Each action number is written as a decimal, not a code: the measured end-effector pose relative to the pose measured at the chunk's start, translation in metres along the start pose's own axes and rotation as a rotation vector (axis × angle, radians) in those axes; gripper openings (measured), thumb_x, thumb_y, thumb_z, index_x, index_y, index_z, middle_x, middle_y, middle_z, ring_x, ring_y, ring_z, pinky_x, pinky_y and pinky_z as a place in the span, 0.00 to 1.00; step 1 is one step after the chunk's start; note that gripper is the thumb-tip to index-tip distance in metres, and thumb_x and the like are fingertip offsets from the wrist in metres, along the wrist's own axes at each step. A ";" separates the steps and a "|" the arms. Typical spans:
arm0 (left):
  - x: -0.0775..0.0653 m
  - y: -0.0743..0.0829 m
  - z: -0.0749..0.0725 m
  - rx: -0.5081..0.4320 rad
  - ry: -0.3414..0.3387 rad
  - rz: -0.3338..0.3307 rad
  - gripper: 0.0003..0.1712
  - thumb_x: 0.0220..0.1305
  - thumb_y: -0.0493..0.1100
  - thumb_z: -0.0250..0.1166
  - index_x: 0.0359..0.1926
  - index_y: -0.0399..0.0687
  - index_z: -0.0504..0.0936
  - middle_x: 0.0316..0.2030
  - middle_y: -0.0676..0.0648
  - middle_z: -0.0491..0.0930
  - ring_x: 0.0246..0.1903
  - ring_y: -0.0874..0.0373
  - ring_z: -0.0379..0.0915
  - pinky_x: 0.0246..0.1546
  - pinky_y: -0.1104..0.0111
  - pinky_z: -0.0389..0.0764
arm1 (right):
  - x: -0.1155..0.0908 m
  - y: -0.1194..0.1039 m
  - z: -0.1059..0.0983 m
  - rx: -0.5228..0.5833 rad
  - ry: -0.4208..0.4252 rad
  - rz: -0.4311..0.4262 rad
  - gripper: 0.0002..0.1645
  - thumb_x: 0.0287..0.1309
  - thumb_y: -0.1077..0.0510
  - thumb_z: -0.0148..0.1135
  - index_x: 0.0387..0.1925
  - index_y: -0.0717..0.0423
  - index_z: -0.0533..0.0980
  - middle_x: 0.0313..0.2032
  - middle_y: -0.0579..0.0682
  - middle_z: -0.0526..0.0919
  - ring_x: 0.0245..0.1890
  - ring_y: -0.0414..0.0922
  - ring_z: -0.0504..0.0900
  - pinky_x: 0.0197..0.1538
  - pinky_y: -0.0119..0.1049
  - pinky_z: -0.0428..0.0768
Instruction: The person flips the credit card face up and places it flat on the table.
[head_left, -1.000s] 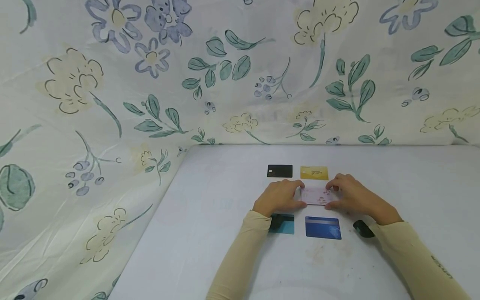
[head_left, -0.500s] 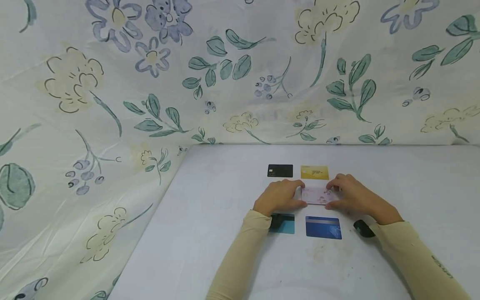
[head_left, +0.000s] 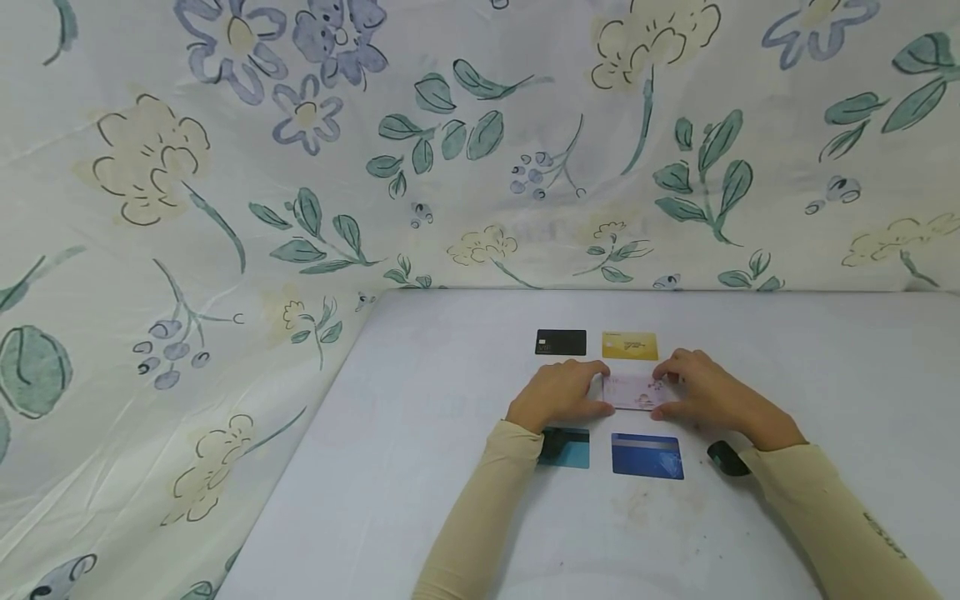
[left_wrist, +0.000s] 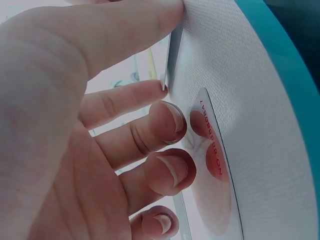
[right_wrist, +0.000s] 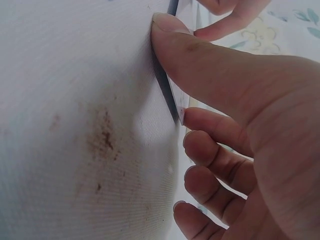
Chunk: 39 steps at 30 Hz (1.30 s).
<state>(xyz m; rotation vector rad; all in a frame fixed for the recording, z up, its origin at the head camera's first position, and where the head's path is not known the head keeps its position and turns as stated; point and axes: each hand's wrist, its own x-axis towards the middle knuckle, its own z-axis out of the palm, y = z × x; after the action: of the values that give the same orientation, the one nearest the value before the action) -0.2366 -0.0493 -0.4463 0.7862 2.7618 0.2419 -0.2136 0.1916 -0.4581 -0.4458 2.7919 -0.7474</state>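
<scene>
Since gripping both ends likely steadies the pink card (head_left: pixel 632 392), the left hand (head_left: pixel 558 391) pinches its left end and the right hand (head_left: pixel 708 389) pinches its right.

"VIP" on black card (head_left: pixel 561 342), red "NO." and 8s on glossy card (left_wrist: pixel 216 180), sleeve lettering (head_left: pixel 885 535) illegible

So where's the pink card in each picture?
Head: the pink card is right of centre, between the left hand and the right hand.
Left wrist: the pink card is in the upper middle, just a thin edge.
Right wrist: the pink card is in the upper middle, a slim strip partly behind the right thumb.
Shared landmark: the left hand; the right wrist view shows only its fingers, up top.
</scene>
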 end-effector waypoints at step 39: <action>-0.009 0.000 -0.007 -0.106 0.081 0.033 0.31 0.67 0.63 0.67 0.66 0.60 0.77 0.31 0.56 0.77 0.29 0.64 0.72 0.30 0.74 0.73 | -0.008 -0.014 -0.006 -0.018 0.064 -0.071 0.38 0.52 0.44 0.80 0.58 0.60 0.79 0.44 0.51 0.79 0.49 0.52 0.72 0.52 0.48 0.80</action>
<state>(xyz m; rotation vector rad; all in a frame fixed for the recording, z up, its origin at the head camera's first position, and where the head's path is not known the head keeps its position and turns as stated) -0.2311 -0.0546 -0.4380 0.8120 2.7859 0.4318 -0.2046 0.1852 -0.4448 -0.5365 2.8576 -0.7651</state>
